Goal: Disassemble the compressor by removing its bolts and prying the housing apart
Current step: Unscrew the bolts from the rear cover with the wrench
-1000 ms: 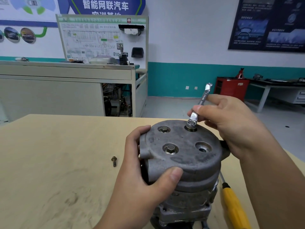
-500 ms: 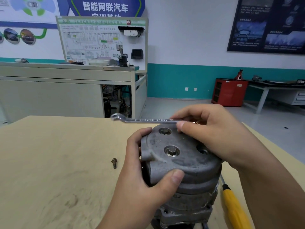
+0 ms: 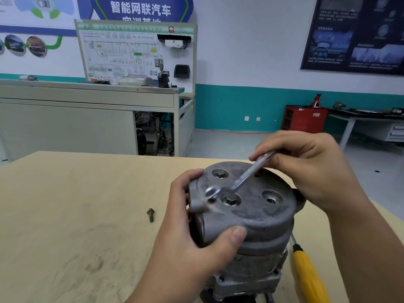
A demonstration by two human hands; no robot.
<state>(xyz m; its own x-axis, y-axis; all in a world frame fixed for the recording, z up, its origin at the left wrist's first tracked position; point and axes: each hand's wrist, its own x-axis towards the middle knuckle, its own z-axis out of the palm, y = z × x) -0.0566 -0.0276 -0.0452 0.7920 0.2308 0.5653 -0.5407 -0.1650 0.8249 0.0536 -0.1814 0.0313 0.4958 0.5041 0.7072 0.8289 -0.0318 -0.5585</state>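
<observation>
The grey compressor (image 3: 258,217) stands upright on the wooden table (image 3: 76,215). My left hand (image 3: 192,241) grips its left side, thumb on the front of the cap. My right hand (image 3: 306,167) pinches a silver wrench (image 3: 240,178) that slants down to the left across the cap; its blurred head lies just left of the centre bolt (image 3: 230,199). A second bolt (image 3: 220,173) sits at the cap's far left. An open port hole (image 3: 271,198) shows on the right. One loose bolt (image 3: 150,214) lies on the table.
A yellow-handled screwdriver (image 3: 306,272) lies on the table right of the compressor. Beyond the table stand a grey training bench (image 3: 87,119) with a diagram board, a red cabinet (image 3: 303,119) and a dark desk at the far right.
The wrench left the far-right bolt, swung level to the left, and now slants down with its head beside the centre bolt. My left hand kept its hold.
</observation>
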